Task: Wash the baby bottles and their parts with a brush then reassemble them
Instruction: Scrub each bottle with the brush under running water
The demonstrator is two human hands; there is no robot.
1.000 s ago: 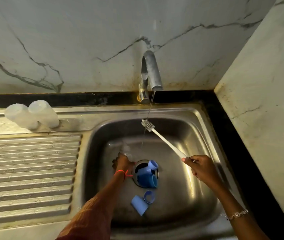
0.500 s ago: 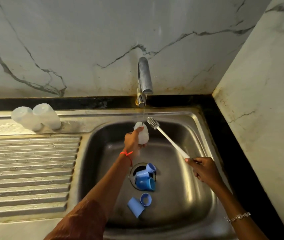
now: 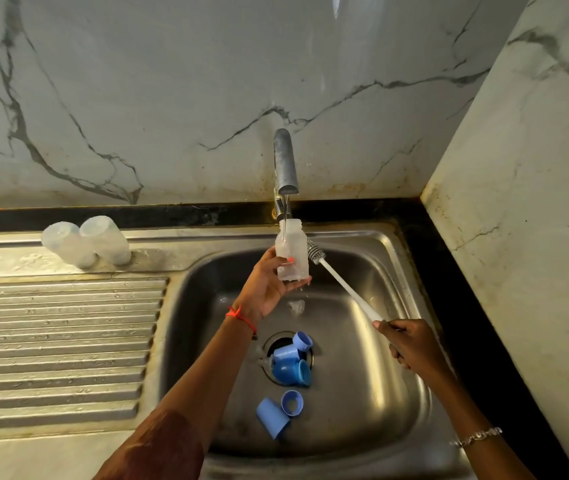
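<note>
At frame centre, the left hand point(image 3: 269, 289) clasps the clear bottle point(image 3: 291, 251) upright under the tap point(image 3: 285, 164) — light, stiff, probably slippery when wet, best held round its lower body. The right hand point(image 3: 411, 344) grips the brush point(image 3: 342, 282) handle — bristles beside the bottle.

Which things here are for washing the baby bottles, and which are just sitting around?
For the job: clear bottle, brush, tap, blue caps and rings, two bottles on the ledge.
Just there: marble wall, black counter strip.
</note>
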